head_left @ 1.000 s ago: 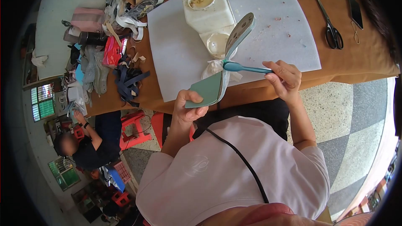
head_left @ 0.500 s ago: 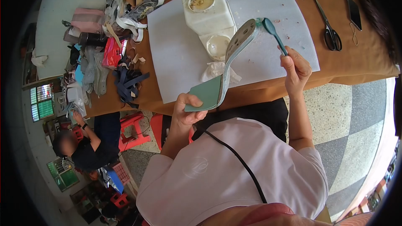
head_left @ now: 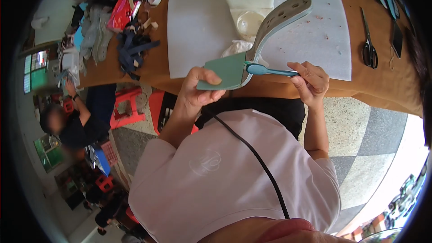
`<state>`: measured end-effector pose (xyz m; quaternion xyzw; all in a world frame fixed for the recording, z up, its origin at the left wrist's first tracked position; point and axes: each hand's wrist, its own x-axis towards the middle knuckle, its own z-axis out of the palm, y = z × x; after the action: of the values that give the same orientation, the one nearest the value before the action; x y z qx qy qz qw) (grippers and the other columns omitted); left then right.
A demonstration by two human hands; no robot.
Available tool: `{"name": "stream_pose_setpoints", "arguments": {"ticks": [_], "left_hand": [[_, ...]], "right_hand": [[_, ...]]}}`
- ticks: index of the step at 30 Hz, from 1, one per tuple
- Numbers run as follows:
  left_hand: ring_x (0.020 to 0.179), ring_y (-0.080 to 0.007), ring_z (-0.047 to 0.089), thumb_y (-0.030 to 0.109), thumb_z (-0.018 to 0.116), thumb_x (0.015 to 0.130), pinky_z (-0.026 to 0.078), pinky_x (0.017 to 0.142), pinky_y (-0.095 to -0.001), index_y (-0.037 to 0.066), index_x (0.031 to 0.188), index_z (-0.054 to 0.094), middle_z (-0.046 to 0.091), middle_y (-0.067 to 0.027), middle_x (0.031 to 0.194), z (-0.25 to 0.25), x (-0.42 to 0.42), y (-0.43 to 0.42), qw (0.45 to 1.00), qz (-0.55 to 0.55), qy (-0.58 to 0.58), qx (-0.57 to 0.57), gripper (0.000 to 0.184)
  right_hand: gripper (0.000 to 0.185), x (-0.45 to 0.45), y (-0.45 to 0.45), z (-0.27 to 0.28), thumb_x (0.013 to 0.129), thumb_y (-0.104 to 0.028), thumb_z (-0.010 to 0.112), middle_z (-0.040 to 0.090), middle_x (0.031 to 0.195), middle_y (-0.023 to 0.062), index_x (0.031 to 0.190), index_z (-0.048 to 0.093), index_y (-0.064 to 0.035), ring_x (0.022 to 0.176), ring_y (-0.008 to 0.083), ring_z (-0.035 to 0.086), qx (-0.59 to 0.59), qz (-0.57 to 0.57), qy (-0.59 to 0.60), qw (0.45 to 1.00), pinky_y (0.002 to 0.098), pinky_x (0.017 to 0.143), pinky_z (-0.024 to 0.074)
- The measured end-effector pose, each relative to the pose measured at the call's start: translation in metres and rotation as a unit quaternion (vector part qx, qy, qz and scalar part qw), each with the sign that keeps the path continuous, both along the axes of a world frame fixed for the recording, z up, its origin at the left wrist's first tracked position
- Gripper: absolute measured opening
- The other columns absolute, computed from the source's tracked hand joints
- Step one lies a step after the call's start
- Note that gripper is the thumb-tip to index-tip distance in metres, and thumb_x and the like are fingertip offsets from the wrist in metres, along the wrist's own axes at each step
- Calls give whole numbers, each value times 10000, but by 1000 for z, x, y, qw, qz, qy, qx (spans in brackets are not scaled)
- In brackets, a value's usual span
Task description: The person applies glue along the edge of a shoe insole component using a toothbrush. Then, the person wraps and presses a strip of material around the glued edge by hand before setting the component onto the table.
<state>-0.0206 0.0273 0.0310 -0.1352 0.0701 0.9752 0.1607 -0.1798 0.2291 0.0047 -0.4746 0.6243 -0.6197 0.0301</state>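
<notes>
1. On my feed, the left hand (head_left: pixel 202 83) has its fingers clamped on the sole piece (head_left: pixel 261 38), thumb over the flat green end and the rest underneath. I read that as a grip at one end only, leaving the curved stretch free of fingers.
2. The right hand (head_left: pixel 312 81) pinches the end of the blue brush (head_left: pixel 270 70) between thumb and fingers. Held so far back, I'd say, the handle gives reach and the skin is spared the wet end.
3. Taking the white container (head_left: pixel 254 0) as my landmark, the sole piece hangs in the air on its near side, with its curved end rising to the right of it. A crumpled tissue (head_left: pixel 236 48) lies just in front of the container, on the pale sheet (head_left: pixel 202 18), which probably shields the table (head_left: pixel 378 92).
4. Right of the container I see scissors (head_left: pixel 369 51); left of it, dark strips (head_left: pixel 132 51).
5. The sole piece's green end lies inside the left fingers; the right fingers are apart from it, with the brush's head bridging the gap to where the curve begins. Whether the tip touches, I can't tell.
</notes>
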Motion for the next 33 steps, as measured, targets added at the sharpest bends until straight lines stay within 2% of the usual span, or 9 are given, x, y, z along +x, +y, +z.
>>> {"name": "stream_pose_setpoints", "arguments": {"ticks": [5,9,15,26,29,33], "left_hand": [[281,-169,448,6,427,660,368,253,-204,-168,656,477,509,-241,539,3,0,-3,1000,10,21,10,180],[279,-168,445,6,430,659,369,256,-205,-163,654,471,502,-236,532,4,1,-2,1000,22,9,4,174],[273,-157,437,15,437,654,364,272,-209,-142,633,477,500,-211,509,6,-1,-2,999,15,13,-32,164],[272,-148,431,27,443,649,351,286,-210,-112,612,490,512,-196,510,4,0,-2,998,16,6,-63,151],[276,-147,433,24,446,644,348,287,-209,-107,614,492,513,-196,513,6,0,-2,997,18,0,-70,143],[279,-147,435,22,449,639,349,287,-208,-105,617,494,513,-195,513,6,2,-4,996,22,0,-89,136]], "right_hand": [[203,0,1,-4,645,-118,621,441,469,53,762,596,45,379,116,393,-2,74,-23,997,218,370,287],[203,0,1,-6,645,-117,621,438,470,51,760,596,49,375,107,378,25,88,-35,995,219,368,275],[192,1,3,-7,659,-108,616,432,472,47,764,596,52,369,88,346,5,75,-87,993,215,359,251],[184,10,6,-2,642,-97,635,445,467,40,761,599,40,375,89,390,53,49,6,997,207,364,280],[188,8,9,0,641,-96,637,448,471,38,766,599,39,380,88,392,58,-2,-5,998,206,366,281],[189,4,13,-1,641,-94,635,445,468,37,771,599,38,377,93,391,48,-12,0,999,211,366,284]]}}
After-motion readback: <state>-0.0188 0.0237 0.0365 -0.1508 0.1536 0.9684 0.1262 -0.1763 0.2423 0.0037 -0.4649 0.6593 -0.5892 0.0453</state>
